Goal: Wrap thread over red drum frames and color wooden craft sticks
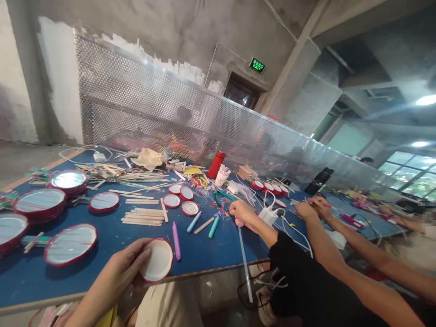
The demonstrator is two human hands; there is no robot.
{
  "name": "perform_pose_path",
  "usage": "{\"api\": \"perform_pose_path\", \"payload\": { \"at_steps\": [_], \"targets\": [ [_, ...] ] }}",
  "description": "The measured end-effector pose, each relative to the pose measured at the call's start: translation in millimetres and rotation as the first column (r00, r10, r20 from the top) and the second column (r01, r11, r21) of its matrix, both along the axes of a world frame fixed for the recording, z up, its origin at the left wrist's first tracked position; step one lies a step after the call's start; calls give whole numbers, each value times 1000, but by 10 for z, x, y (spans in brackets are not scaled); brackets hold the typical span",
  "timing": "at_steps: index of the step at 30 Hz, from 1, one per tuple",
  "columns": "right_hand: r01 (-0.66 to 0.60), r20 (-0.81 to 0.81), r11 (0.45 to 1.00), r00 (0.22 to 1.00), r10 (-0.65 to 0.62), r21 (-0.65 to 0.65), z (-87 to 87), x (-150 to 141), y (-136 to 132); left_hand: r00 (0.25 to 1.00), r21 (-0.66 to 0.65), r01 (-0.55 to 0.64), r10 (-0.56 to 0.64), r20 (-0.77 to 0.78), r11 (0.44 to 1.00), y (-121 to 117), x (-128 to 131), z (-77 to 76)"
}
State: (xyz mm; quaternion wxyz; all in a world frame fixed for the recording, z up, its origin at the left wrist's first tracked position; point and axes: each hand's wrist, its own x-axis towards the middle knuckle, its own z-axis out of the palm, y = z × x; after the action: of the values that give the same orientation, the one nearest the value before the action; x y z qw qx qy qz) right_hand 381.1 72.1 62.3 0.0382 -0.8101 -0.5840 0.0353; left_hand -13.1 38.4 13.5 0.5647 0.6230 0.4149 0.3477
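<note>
At the table's front edge, my left hand (131,268) grips a round white lid (157,260) with a red rim, its hollow side facing me. My right hand (243,213) is closed farther out over the table, around the upper end of a long translucent glue stick (244,263) that hangs past the edge. Whatever tool the stick may run into is hidden by the hand. Beside my right hand lie a green-handled tool (225,196) and scraps of coloured thread. Purple (176,241), blue (194,222) and teal pens (214,227) lie between my hands.
Banjo-like pieces made of lids (71,245) fill the left side. Popsicle sticks (142,217), small lids (171,200), a red bottle (216,164) and a paper cup (222,175) stand or lie behind. White plugs and cords (268,215) are right; a co-worker's hands (320,206) work beyond. A perforated screen (136,100) borders the table.
</note>
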Motion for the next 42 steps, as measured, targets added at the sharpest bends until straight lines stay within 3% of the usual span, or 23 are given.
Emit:
{"api": "perform_pose_path", "payload": {
  "at_steps": [5, 10, 17, 22, 27, 30, 34, 39, 42],
  "targets": [
    [69, -76, 983, 994, -83, -170, -94, 38, 154, 998, -10, -62, 62, -12, 998, -29, 8, 109],
    [89, -134, 982, 985, -112, -167, -127, 44, 78, 999, -15, -53, 53, 10, 998, -29, -23, 80],
    [27, -209, 996, 978, -9, 84, 51, -234, -144, 1000, 16, 5, -5, 10, 1000, -81, -22, -5],
    [-158, -280, 917, 921, 270, 366, 86, -1051, -442, 994, -8, 69, -68, 90, 998, -108, -87, 30],
    [-219, -366, 804, 802, 471, 554, -250, -2026, -856, 952, -48, 218, -201, 232, 975, -115, -180, 2],
    [-66, -532, 748, 661, 529, 661, -538, -2351, -979, 930, -33, 297, -281, 235, 954, -118, -206, -4],
    [46, -674, 773, 525, 520, 632, -798, -2472, -964, 942, -38, 288, -275, 194, 957, -133, -195, 26],
    [-43, -597, 702, 491, 634, 710, -896, -2511, -899, 979, -48, 136, -127, 161, 990, -161, -141, 47],
    [32, -701, 751, 387, 599, 659, -946, -2573, -879, 980, -77, 133, -120, 156, 988, -152, -140, 26]
  ]
}}
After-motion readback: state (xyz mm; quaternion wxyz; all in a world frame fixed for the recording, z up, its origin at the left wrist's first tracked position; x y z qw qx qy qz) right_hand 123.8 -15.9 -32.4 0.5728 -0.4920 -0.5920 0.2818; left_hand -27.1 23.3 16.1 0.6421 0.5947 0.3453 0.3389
